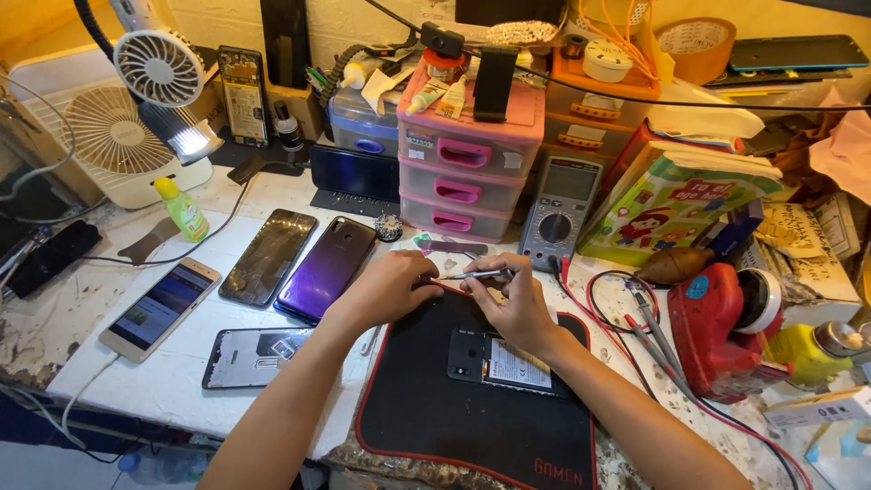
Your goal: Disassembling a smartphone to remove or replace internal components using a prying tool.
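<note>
Both hands meet at the far edge of a black mat with a red border (pixel 472 408) on the bench (pixel 172 381). The right hand (pixel 517 304) pinches a slim metal tool, probably tweezers (pixel 479 273), between thumb and fingers; the tool points left toward the left hand (pixel 390 286). The left hand is curled, fingers pressed together, but whatever its grip holds is hidden under the knuckles and cannot be made out. On the mat, just near of the right hand, lies an opened phone (pixel 499 361) with its back off; the wrist covers part of its far edge.

To the left lie a purple phone (pixel 328 268), a dark cracked screen panel (pixel 269 256), a white phone (pixel 161 308) with a lit display and a cable, and a bare phone frame (pixel 254 356) partly hidden by the left forearm. Far of the hands stand a pink drawer unit (pixel 463 168) and a grey multimeter (pixel 560 213), whose red and black leads (pixel 635 318) trail across the bench to the right of the mat. A red tool (pixel 717 327) sits further right, its near part lost in clutter. Two small fans (pixel 136 100) stand at the far left. The mat's near edge is cut off by the frame.
</note>
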